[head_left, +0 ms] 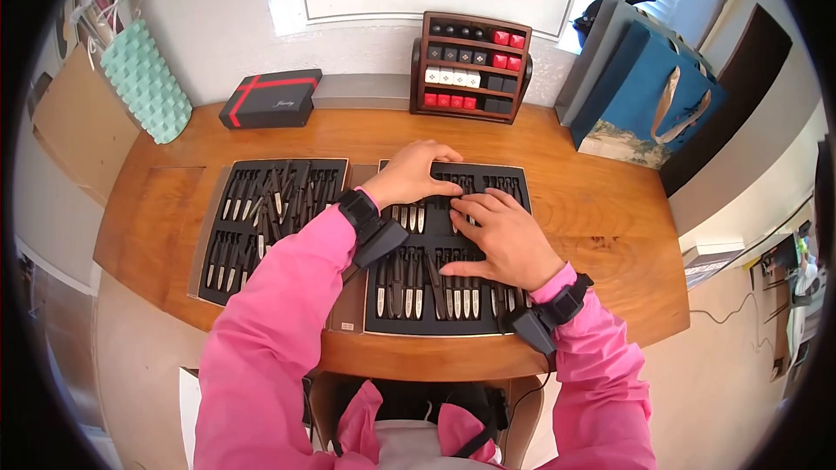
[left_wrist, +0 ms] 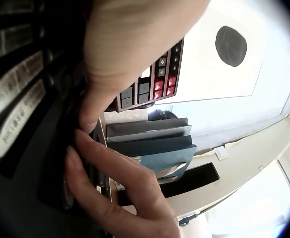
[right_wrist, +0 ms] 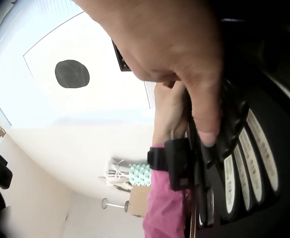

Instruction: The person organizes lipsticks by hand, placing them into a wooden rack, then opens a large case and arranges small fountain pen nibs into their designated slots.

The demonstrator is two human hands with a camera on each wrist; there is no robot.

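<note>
Two shallow black trays lie side by side, the left tray (head_left: 202, 285) and the right tray (head_left: 392, 327), both with slots of slim dark pieces (head_left: 418, 289) bearing pale engraved plates. My left hand (head_left: 405, 174) lies over the right tray's upper middle, thumb and fingers apart near its far edge. Reaching in from the right, my right hand (head_left: 514, 239) has its fingertips beside the left thumb, over a slotted piece (head_left: 454, 224) mostly hidden beneath them. Its thumb points left across the tray. In the left wrist view, the right fingertips (left_wrist: 75, 156) meet close under the left thumb.
Loose pieces (head_left: 283, 196) are heaped across the left tray. Behind stand a black box with red ribbon (head_left: 272, 100), a wooden rack of small cubes (head_left: 470, 70) and a blue gift bag (head_left: 640, 87). A mint woven vase (head_left: 146, 83) stands at the table's far left.
</note>
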